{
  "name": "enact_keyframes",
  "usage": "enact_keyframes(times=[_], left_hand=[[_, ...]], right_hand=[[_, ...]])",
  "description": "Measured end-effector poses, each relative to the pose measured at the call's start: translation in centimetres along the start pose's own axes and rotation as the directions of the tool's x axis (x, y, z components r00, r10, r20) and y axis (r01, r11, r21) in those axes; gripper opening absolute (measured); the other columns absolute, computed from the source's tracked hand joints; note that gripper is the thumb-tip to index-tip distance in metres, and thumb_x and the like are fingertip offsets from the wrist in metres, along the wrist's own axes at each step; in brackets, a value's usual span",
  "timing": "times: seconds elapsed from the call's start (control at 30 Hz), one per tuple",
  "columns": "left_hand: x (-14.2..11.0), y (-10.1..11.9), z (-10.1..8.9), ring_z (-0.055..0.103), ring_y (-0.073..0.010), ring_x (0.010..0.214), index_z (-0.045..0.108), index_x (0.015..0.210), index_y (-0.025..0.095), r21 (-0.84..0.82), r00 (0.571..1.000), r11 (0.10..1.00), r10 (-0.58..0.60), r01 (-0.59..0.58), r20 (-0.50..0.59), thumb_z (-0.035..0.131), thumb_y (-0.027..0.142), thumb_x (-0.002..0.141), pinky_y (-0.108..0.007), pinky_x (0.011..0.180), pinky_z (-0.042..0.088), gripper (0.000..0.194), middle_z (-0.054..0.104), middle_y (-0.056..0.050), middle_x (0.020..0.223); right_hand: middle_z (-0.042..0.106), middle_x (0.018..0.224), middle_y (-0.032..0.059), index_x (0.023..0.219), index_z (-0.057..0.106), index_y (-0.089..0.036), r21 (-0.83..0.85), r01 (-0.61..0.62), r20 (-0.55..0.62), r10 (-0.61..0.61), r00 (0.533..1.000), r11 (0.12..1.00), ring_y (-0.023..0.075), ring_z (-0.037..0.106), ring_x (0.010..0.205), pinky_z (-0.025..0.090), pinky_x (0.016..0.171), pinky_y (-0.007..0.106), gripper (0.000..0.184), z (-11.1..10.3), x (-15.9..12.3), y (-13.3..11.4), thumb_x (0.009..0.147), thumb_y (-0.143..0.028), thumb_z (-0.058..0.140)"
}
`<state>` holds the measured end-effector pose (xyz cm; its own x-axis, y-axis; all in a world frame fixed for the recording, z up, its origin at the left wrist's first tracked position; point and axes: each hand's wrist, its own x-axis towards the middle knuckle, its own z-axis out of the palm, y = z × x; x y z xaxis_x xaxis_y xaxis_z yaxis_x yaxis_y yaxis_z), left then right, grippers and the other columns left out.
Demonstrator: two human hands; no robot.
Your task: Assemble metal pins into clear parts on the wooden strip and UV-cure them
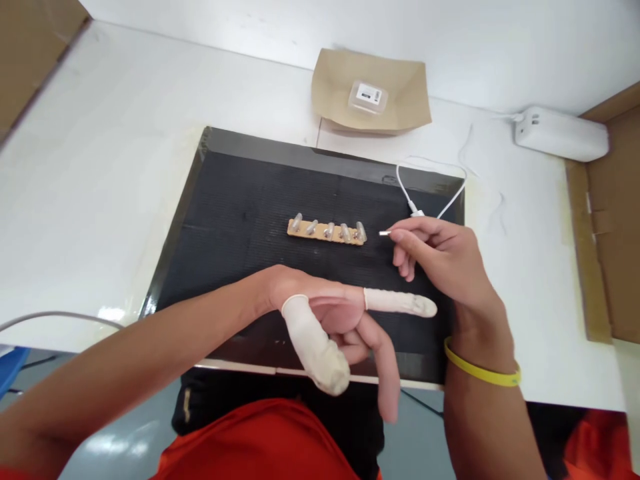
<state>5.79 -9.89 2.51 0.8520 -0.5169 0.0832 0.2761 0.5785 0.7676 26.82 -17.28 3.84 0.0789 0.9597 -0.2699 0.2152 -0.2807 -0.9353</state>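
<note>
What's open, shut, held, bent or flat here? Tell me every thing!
Left hand: open, nothing seen in it
White finger covers: worn on two left digits
Right hand: pinched shut
Slim pale-tipped piece: held in the right hand
Clear capsule-shaped pieces: five, tilted, on the strip
Cardboard tray: open
Clear plastic box: looks shut
White cord: looped
Black mat: flat
Yellow wristband: worn

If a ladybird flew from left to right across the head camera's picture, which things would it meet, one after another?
Brown cardboard → strip with five little clear tubes → tiny stick → right hand holding that stick → white plastic box.
</note>
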Motion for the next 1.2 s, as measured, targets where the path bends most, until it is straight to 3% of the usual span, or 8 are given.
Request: enact_keyframes(times=[0.2,0.37,0.53,0.7,0.73,0.87,1.03,1.2], left_hand=[[-0.1,-1.0,-0.1,0.037,-0.0076,0.056,0.02,0.166,0.034,-0.137,0.985,0.976,0.159,-0.167,-0.07,0.088,0.024,0.062,-0.027,0.057,0.048,0.125,0.07,-0.006,0.119],[0.0,-2.0,-0.5,0.033,-0.0063,0.056,0.024,0.165,0.028,-0.201,0.953,0.937,0.256,-0.286,-0.164,0.088,0.043,0.067,-0.026,0.056,0.043,0.117,0.069,-0.009,0.123],[0.2,-1.4,-0.2,0.038,-0.0079,0.057,0.025,0.164,0.026,-0.195,0.971,0.952,0.225,-0.236,-0.081,0.08,0.063,0.07,-0.03,0.061,0.047,0.115,0.065,-0.014,0.134],[0.2,-1.1,0.8,0.035,-0.0071,0.052,0.035,0.16,0.02,-0.211,0.959,0.939,0.247,-0.272,-0.139,0.07,0.069,0.072,-0.029,0.054,0.044,0.107,0.067,-0.015,0.128],[0.2,-1.1,0.8,0.035,-0.0073,0.052,0.033,0.162,0.02,-0.217,0.957,0.935,0.252,-0.279,-0.145,0.068,0.069,0.074,-0.029,0.055,0.044,0.107,0.067,-0.015,0.129],[-0.2,-0.8,0.8,0.039,-0.0097,0.056,0.006,0.168,0.023,-0.244,0.97,0.94,0.221,-0.239,-0.099,0.069,0.066,0.075,-0.034,0.063,0.047,0.12,0.064,-0.019,0.136],[-0.3,-0.6,0.6,0.038,-0.0091,0.056,-0.005,0.167,0.025,-0.276,0.957,0.918,0.259,-0.286,-0.128,0.068,0.07,0.076,-0.034,0.067,0.046,0.125,0.063,-0.019,0.136],[0.1,-0.5,0.1,0.044,-0.0101,0.054,-0.022,0.164,0.021,-0.311,0.969,0.918,0.235,-0.246,-0.071,0.045,0.074,0.09,-0.037,0.069,0.05,0.113,0.063,-0.021,0.136]], right_hand=[[0.068,0.056,-0.0018,0.085,0.079,-0.019,-0.06,-0.096,0.158,0.105,0.982,0.994,0.0073,0.057,0.045,0.042,0.04,0.016,0.028,0.1,0.0,-0.2,0.083,-0.047,0.083],[0.067,0.055,-0.0027,0.086,0.078,-0.02,0.0,-0.004,-0.067,0.004,0.998,1.0,0.0069,0.055,0.042,0.043,0.04,0.016,0.028,0.1,0.1,0.1,0.082,-0.047,0.084],[0.068,0.056,-0.0003,0.085,0.078,-0.018,0.009,-0.141,0.25,0.134,0.959,0.99,0.0095,0.058,0.042,0.045,0.039,0.018,0.035,0.2,-0.3,0.0,0.081,-0.052,0.083],[0.068,0.057,-0.0031,0.087,0.077,-0.021,0.004,-0.006,-0.043,0.007,0.999,1.0,0.0064,0.057,0.043,0.045,0.041,0.015,0.021,0.3,-0.2,0.1,0.086,-0.041,0.081],[0.068,0.056,-0.0029,0.086,0.077,-0.02,-0.002,-0.014,-0.033,0.014,0.999,1.0,0.0068,0.056,0.042,0.045,0.041,0.015,0.021,0.3,-0.1,0.1,0.086,-0.041,0.081],[0.067,0.052,-0.0008,0.088,0.077,-0.019,-0.007,-0.108,0.27,0.106,0.957,0.994,0.0119,0.059,0.041,0.047,0.039,0.02,0.024,0.2,-0.1,-0.1,0.081,-0.041,0.083],[0.063,0.048,-0.0031,0.085,0.076,-0.019,-0.005,-0.022,-0.009,0.022,1.0,1.0,0.0095,0.056,0.039,0.044,0.039,0.018,0.021,0.4,-0.1,-0.1,0.083,-0.04,0.079],[0.069,0.054,-0.0015,0.087,0.077,-0.019,-0.034,-0.094,0.27,0.1,0.958,0.995,0.0125,0.063,0.044,0.051,0.043,0.02,0.014,0.8,0.0,0.0,0.08,-0.031,0.079]])
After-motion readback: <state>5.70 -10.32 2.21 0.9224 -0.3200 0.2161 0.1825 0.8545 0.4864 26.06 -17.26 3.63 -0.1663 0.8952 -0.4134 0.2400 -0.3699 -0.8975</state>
